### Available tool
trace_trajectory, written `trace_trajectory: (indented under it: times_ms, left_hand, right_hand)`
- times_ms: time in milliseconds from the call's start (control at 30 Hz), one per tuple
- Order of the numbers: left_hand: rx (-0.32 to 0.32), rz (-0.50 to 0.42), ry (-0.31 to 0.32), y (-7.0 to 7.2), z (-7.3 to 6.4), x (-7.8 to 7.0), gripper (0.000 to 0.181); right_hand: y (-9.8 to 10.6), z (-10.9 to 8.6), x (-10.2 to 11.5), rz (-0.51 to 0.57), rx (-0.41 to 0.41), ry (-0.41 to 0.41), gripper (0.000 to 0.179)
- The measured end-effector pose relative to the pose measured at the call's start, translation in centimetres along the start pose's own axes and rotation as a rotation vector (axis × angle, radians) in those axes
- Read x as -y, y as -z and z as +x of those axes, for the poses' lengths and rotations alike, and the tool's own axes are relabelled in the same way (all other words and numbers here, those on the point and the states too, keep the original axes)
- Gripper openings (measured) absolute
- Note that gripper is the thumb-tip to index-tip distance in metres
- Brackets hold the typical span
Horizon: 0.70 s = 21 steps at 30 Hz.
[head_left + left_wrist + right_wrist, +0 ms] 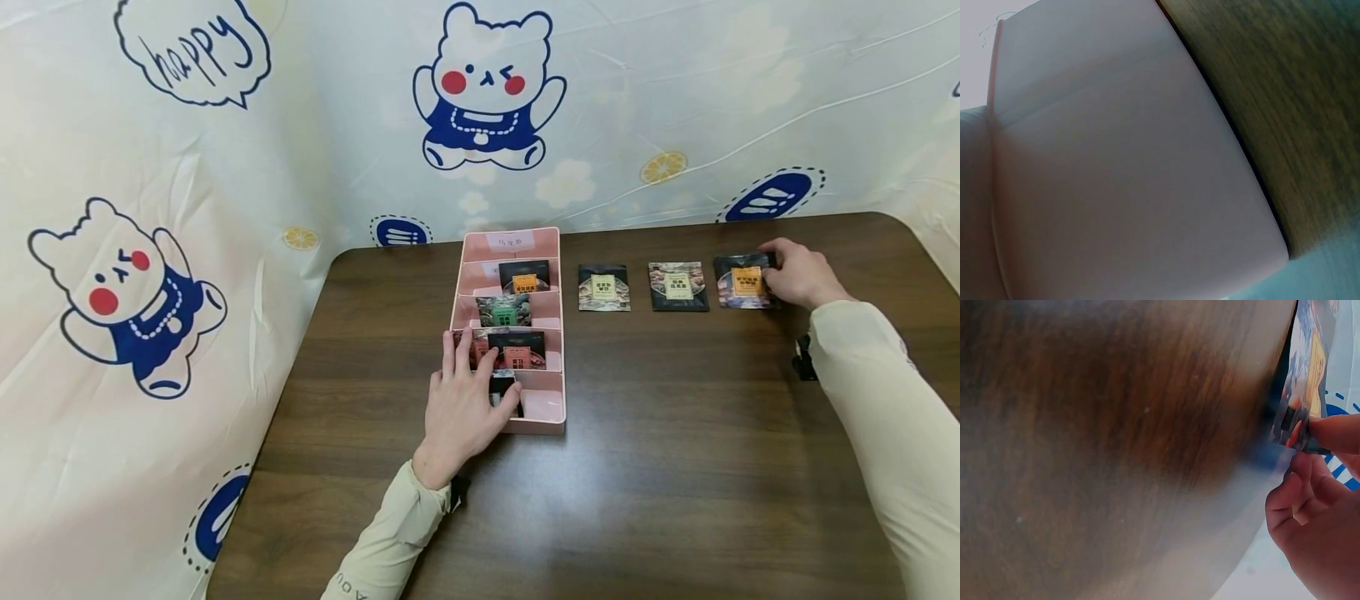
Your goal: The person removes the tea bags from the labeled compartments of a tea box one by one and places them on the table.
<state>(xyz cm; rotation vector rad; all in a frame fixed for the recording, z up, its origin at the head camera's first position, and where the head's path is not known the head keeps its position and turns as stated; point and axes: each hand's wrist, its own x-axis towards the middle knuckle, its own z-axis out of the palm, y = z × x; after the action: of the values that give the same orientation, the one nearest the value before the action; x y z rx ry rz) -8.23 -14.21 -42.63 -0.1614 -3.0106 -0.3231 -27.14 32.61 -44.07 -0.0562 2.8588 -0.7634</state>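
Note:
My right hand (806, 275) pinches the right edge of a dark tea sachet with an orange label (747, 282). In the right wrist view, the thumb (1338, 432) and fingers meet at a corner of that sachet (1305, 369). My left hand (463, 410) lies over the left side of a pink compartment box (553, 427), fingers spread and thumb over the front compartment. Sachets inside include an orange-labelled one (525, 275), a green one (504, 311) and a red-labelled one (517, 352). A black-and-white item (502, 383) is partly hidden by the hand. The box's pink wall (1129, 162) fills the left wrist view.
Two more sachets lie between the box and the right hand: one with a light green label (603, 287), one with a pale yellow-green label (678, 287). The brown wooden table (660, 467) meets a bear-print cloth (637, 92) at the back.

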Motion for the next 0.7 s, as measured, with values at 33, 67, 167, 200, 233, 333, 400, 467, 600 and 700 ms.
trace_trajectory:
  times_ms: [33,67,167,200,233,333,400,467,600,700]
  left_hand:
    - [-0.002,0.001,-0.001,-0.02,0.0,0.02,0.062]
    - [-0.005,0.002,-0.002,-0.03,0.0,0.03,0.062]
    - [-0.004,0.004,-0.003,-0.02,0.0,0.05,0.062]
    - [-0.001,0.002,-0.002,-0.01,-0.01,0.05,0.063]
    - [0.003,0.001,0.0,0.02,-0.01,0.03,0.063]
    - [0.014,-0.005,0.007,0.08,0.0,0.03,0.063]
    - [0.02,-0.01,0.01,0.11,0.0,0.02,0.063]
    - [0.023,-0.011,0.011,0.12,0.0,0.03,0.063]
    - [0.031,-0.016,0.015,0.16,-0.02,0.01,0.063]
    - [0.032,-0.019,0.017,0.17,-0.02,0.0,0.063]
  right_hand:
    - [-0.01,0.01,0.02,0.0,0.001,-0.001,0.046]
    - [0.0,-0.01,0.03,0.001,0.004,-0.003,0.046]
    - [-0.03,0.01,0.04,0.002,0.01,-0.005,0.046]
    - [-0.03,0.0,0.04,0.002,0.011,-0.004,0.046]
    - [-0.03,-0.02,0.02,0.002,0.013,-0.004,0.046]
    - [-0.07,-0.04,0.04,0.0,0.015,-0.004,0.046]
    - [-0.07,-0.1,0.06,0.002,0.018,-0.004,0.047]
    - [-0.1,-0.12,0.09,0.001,0.019,-0.006,0.047]
    - [-0.13,-0.13,0.04,0.002,0.021,-0.009,0.048]
    - [-0.19,-0.1,-0.01,-0.001,0.019,-0.005,0.048]
